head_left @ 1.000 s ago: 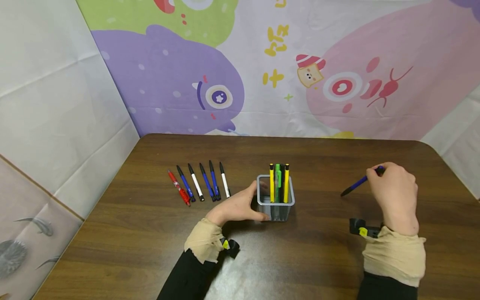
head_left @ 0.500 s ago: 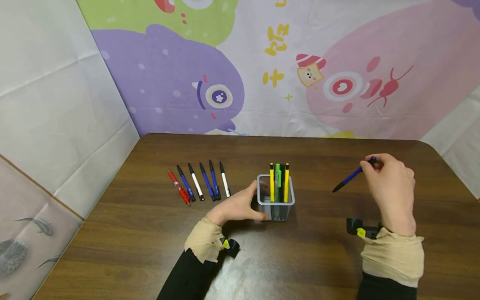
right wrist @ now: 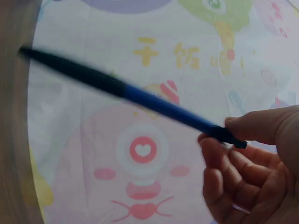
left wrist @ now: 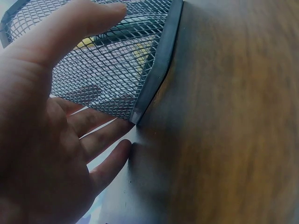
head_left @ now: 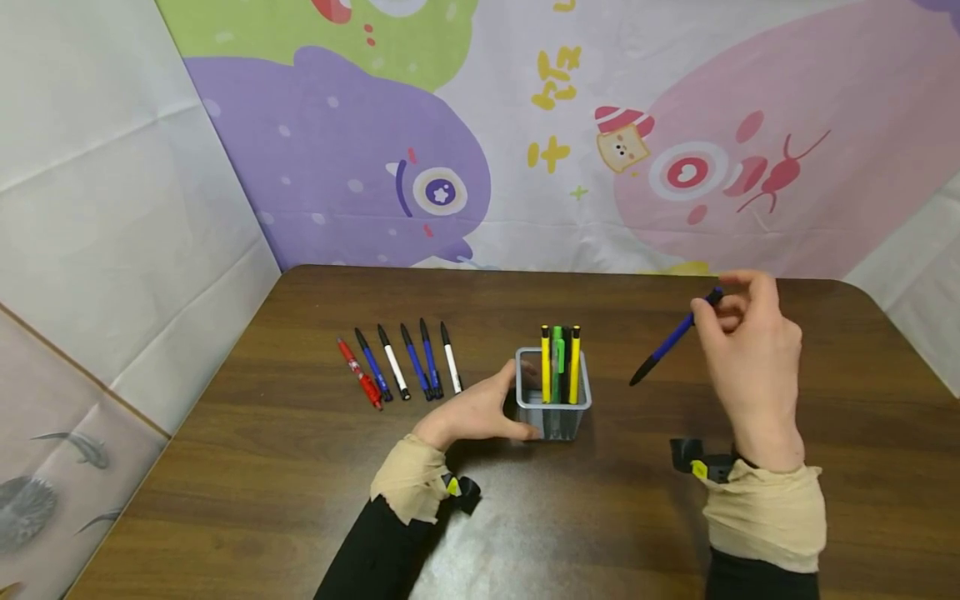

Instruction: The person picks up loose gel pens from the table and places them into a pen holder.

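Note:
A blue pen [head_left: 672,337] with a black grip slants down to the left above the table. My right hand [head_left: 750,358] pinches it near its upper end between thumb and fingers, as the right wrist view also shows. To its left stands a grey mesh pen holder [head_left: 551,423] with yellow, green and black pens [head_left: 558,367] upright in it. My left hand [head_left: 472,410] holds the holder's left side. In the left wrist view the thumb [left wrist: 88,21] lies along one mesh wall and the fingers reach round the adjoining side.
Left of the holder, a red pen [head_left: 359,374] and several blue and white pens [head_left: 393,363] lie side by side on the brown table [head_left: 247,467]. A cartoon cloth [head_left: 547,225] hangs behind the table's far edge.
My right hand has lifted the blue pen and carried it left and away from me, toward the holder. My left hand and the holder stay in place.

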The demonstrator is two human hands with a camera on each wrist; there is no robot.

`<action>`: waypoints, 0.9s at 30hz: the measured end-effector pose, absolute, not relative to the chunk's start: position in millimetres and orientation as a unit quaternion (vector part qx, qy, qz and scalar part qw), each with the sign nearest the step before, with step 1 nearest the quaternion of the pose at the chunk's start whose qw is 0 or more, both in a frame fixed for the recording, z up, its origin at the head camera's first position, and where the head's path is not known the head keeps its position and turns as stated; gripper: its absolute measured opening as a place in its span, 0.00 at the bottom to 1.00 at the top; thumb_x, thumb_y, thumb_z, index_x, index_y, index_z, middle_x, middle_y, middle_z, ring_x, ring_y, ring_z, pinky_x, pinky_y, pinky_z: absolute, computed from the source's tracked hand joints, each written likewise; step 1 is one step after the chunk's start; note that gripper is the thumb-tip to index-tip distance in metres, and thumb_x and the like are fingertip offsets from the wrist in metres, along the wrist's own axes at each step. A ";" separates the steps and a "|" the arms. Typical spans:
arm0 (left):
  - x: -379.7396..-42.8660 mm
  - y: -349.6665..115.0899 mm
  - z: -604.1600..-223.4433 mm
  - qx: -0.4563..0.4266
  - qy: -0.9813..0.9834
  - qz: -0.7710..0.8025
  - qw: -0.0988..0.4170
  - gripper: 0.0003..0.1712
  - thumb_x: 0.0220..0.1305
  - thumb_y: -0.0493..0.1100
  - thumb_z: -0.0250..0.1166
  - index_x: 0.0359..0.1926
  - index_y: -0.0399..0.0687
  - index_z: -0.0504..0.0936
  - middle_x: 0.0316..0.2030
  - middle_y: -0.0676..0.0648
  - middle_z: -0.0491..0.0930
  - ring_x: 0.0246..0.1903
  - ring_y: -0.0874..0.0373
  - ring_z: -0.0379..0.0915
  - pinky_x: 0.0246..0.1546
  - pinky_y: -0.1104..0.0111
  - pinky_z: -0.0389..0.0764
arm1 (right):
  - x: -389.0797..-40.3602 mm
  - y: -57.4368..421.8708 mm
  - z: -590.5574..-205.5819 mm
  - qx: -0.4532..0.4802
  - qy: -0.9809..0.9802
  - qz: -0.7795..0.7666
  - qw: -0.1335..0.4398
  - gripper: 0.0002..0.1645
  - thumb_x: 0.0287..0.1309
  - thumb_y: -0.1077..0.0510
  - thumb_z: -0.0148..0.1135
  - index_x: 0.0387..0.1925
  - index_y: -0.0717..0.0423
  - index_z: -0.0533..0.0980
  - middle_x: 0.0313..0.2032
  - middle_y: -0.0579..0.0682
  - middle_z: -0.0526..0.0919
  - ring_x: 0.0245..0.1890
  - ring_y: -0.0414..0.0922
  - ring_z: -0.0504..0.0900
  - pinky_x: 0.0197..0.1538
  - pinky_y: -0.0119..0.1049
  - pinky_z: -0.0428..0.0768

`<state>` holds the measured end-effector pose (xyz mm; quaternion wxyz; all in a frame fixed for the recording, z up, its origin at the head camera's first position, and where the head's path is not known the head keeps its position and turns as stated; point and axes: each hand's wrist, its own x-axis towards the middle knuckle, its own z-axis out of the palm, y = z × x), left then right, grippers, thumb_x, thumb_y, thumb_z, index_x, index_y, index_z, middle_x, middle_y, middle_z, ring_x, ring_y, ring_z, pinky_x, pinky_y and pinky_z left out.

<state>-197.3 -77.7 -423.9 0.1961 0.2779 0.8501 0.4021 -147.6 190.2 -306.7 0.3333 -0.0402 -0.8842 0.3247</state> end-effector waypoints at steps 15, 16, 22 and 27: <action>-197.1 -77.3 -424.2 0.280 0.847 0.407 0.193 0.46 0.44 0.49 0.72 0.61 0.56 0.54 0.55 0.50 0.69 0.51 0.61 0.67 0.54 0.66 0.65 | -148.4 156.0 -305.6 0.066 -0.831 0.367 0.414 0.15 0.54 0.60 0.61 0.41 0.64 0.70 0.24 0.56 0.83 0.24 0.12 0.64 0.28 0.12 0.63; -197.2 -77.3 -424.4 0.280 0.848 0.407 0.193 0.46 0.44 0.49 0.72 0.61 0.56 0.54 0.55 0.50 0.69 0.52 0.61 0.67 0.54 0.66 0.65 | -148.4 154.6 -306.0 0.071 -0.832 0.365 0.412 0.15 0.54 0.60 0.61 0.41 0.63 0.70 0.24 0.56 0.83 0.24 0.12 0.64 0.27 0.13 0.63; -197.4 -77.1 -424.3 0.278 0.852 0.399 0.193 0.47 0.44 0.51 0.72 0.61 0.57 0.53 0.56 0.51 0.69 0.53 0.61 0.66 0.55 0.65 0.65 | -149.4 146.4 -309.2 0.103 -0.845 0.345 0.395 0.13 0.55 0.61 0.60 0.41 0.63 0.70 0.23 0.53 0.82 0.20 0.29 0.71 0.25 0.18 0.64; -197.4 -77.8 -423.9 0.277 0.854 0.396 0.194 0.46 0.44 0.52 0.72 0.60 0.58 0.53 0.56 0.50 0.68 0.55 0.61 0.65 0.56 0.64 0.64 | -152.8 135.3 -315.5 0.147 -0.859 0.317 0.374 0.13 0.55 0.61 0.60 0.41 0.63 0.70 0.23 0.53 0.81 0.17 0.41 0.74 0.23 0.29 0.68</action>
